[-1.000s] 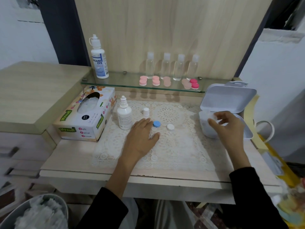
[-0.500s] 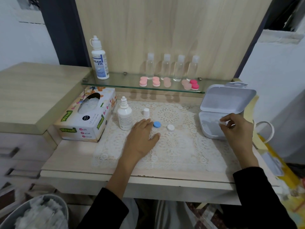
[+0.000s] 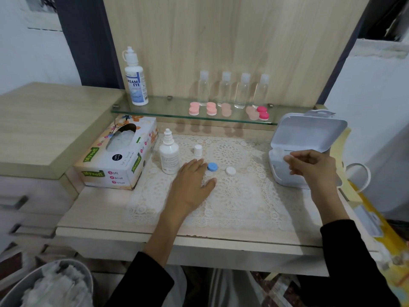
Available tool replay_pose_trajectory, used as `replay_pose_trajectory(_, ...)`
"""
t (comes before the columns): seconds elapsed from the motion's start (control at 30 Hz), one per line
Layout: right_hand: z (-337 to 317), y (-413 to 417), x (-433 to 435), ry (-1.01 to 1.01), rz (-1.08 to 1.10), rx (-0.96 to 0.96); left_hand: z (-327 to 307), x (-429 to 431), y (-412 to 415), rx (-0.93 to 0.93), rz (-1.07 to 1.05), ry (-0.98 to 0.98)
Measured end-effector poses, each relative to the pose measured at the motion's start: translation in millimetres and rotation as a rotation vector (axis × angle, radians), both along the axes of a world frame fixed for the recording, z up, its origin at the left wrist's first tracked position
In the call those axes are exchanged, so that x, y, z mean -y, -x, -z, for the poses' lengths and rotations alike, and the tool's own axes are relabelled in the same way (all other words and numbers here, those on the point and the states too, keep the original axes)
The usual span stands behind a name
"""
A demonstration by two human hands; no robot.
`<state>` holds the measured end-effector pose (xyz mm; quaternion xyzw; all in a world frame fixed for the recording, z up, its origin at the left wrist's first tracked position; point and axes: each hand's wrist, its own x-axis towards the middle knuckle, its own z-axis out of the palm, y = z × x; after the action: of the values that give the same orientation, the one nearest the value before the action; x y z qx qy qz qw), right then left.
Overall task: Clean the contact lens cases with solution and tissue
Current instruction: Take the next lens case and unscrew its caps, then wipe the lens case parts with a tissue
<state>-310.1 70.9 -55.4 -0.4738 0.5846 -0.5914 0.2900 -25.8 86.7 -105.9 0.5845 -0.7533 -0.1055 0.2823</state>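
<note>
The left hand (image 3: 190, 185) lies flat, palm down, on the lace mat (image 3: 232, 202) in the middle of the frame. Its fingers are straight and a little spread, holding nothing, and the fingertips reach up next to a round blue cap (image 3: 212, 166). A round white cap (image 3: 230, 171) lies just to the right of the blue one on the mat. A small white bottle cap (image 3: 197, 150) stands above them.

The uncapped solution bottle (image 3: 169, 155) stands upright just left of the left hand's fingers. The tissue box (image 3: 117, 156) sits further left, its oval opening facing up.

At the right of the frame the right hand (image 3: 309, 167) is over the open white box (image 3: 309, 134), whose lid is tipped back. Its fingers are curled and pinch a small pale piece (image 3: 280, 152) above the box's tray; it is too blurred to say what it is.

On the glass shelf (image 3: 155, 111) in the upper part of the frame stand a tall labelled bottle (image 3: 135, 80) and four clear bottles (image 3: 232, 89). Pink lens cases (image 3: 211, 108) lie in a row in front of the clear bottles.

In the lower left corner, a grey bin (image 3: 13, 291) holds crumpled tissues (image 3: 51, 286)
</note>
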Motion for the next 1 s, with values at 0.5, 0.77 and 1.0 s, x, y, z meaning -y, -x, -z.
replay_pose_trajectory(0.5,11,-99,-8,-0.274,-0.409,-0.224,-3,-1,-2,-0.201,0.002,0.051)
replay_pose_trajectory(0.77,19,-104,-6,-0.207,-0.427,-0.23,-3,-1,-2,-0.235,0.042,0.095)
replay_pose_trajectory(1.0,31,-100,-19,-0.204,-0.511,0.112,-4,-1,-1,-0.244,0.028,0.092)
